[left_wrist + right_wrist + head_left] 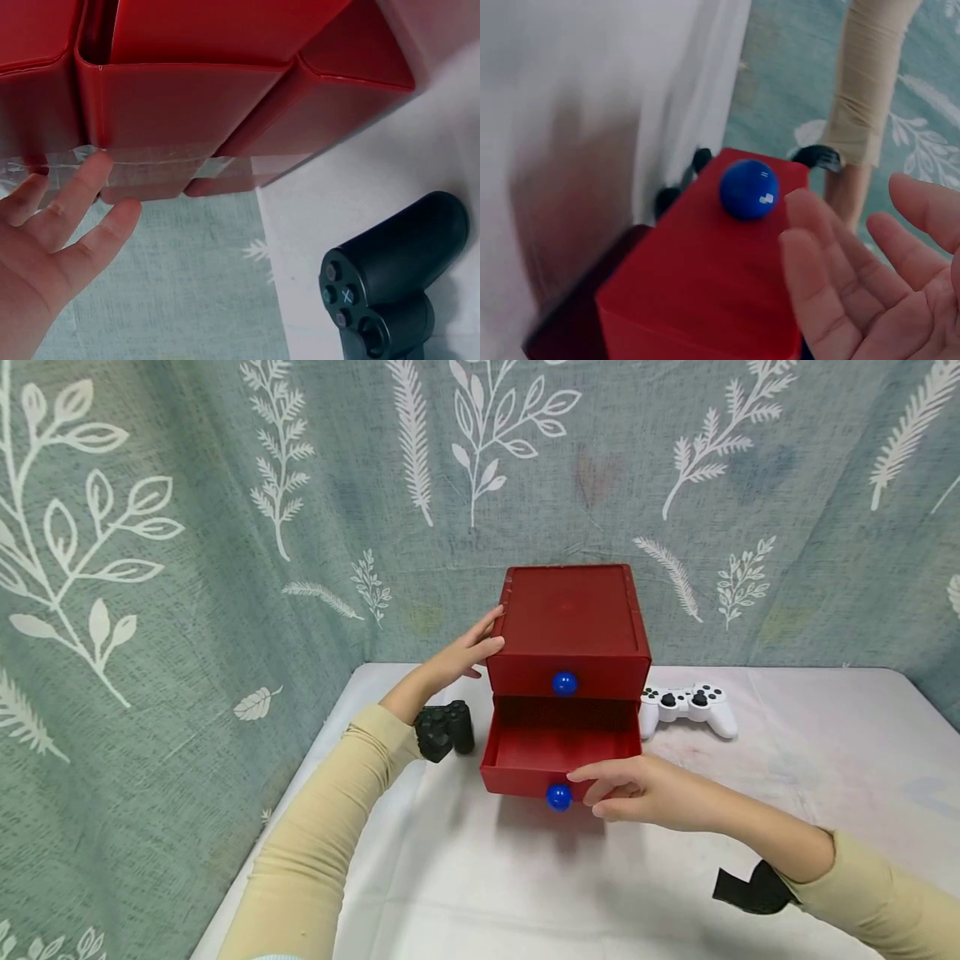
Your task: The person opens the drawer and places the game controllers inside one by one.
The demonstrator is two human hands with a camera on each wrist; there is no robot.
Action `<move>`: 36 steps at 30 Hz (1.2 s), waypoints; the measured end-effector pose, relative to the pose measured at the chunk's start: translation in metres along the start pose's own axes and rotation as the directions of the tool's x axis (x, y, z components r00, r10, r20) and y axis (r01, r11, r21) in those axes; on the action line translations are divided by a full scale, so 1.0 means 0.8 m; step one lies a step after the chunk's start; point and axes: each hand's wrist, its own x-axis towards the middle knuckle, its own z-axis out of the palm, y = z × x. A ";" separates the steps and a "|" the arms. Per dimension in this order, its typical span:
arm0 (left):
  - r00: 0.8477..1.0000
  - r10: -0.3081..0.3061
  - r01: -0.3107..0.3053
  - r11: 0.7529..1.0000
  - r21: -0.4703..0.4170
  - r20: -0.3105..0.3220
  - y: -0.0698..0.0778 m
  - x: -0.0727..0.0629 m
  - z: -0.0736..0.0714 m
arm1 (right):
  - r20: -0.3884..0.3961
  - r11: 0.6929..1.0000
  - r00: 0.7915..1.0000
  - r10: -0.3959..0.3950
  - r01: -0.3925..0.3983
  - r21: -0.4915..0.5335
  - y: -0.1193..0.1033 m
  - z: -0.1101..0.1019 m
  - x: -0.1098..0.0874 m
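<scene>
A small red drawer cabinet [567,610] stands on the white-covered table, its upper drawer closed behind a blue knob [565,684]. Its lower drawer [513,782] is pulled out, showing a bare red bottom. My left hand [462,653] rests at the cabinet's upper left side, fingers extended; the left wrist view shows those fingers [94,240] beside the red casing. Around the lower drawer's front edge, my right hand [648,789] has its fingers loosely bent, just right of the lower blue knob [558,797]. In the right wrist view that knob [748,189] sits outside the fingers' grasp.
A black game controller [459,727] lies left of the cabinet, partly behind my left wrist. To the right is a white game controller [693,706], partly hidden by the cabinet. A leaf-patterned green curtain [600,485] hangs behind and along the left of the table [825,752].
</scene>
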 end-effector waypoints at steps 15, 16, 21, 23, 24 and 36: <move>1.000 0.000 0.000 1.000 0.004 -0.004 0.000 0.001 0.001 | -0.328 1.000 0.944 0.022 -0.023 0.000 0.002 -0.066 -0.013; 1.000 0.001 -0.001 1.000 0.003 -0.004 0.000 0.001 0.001 | -0.336 1.000 0.941 0.028 -0.029 0.001 0.004 -0.069 -0.014; 1.000 0.005 -0.005 1.000 0.009 -0.007 0.001 0.001 0.000 | -0.352 0.997 0.934 0.069 -0.076 -0.007 0.013 -0.083 -0.014; 1.000 0.006 -0.006 1.000 0.008 -0.006 0.001 0.000 0.000 | -0.362 0.995 0.928 0.088 -0.095 -0.003 0.016 -0.089 -0.014; 1.000 0.007 -0.007 1.000 0.006 -0.004 0.001 -0.001 0.000 | -0.370 0.994 0.924 0.098 -0.108 -0.006 0.018 -0.092 -0.014; 1.000 0.003 -0.003 1.000 -0.008 0.017 0.001 -0.002 -0.001 | -0.450 0.976 0.870 0.201 -0.219 0.012 0.065 -0.131 -0.013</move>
